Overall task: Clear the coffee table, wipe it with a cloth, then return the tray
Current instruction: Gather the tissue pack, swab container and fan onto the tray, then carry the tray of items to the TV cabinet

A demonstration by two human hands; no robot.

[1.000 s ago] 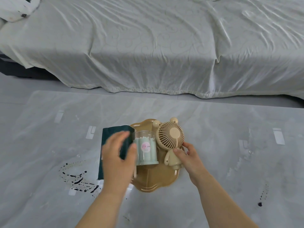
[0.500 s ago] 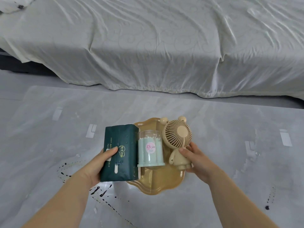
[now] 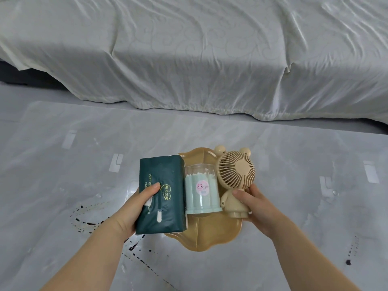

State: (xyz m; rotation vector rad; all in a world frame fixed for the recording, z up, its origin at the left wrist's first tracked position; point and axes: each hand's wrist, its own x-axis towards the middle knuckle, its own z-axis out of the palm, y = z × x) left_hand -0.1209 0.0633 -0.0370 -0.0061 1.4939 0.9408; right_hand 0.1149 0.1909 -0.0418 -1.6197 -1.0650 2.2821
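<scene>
Readable print on the tray's items

The dark green soft tissue pack, at the tan plastic tray's left edge, bears gold Chinese characters "阳光之吻" and partial white lettering "SOFT AN…", "FAC…"; the clear-lidded mint cotton swab tub's pink round sticker is too small to read.

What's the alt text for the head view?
Two bare hands lift a tan tray over a grey table with dark spills: left hand on a green tissue pack, right hand on a bear-shaped fan, swab jar between.
</scene>
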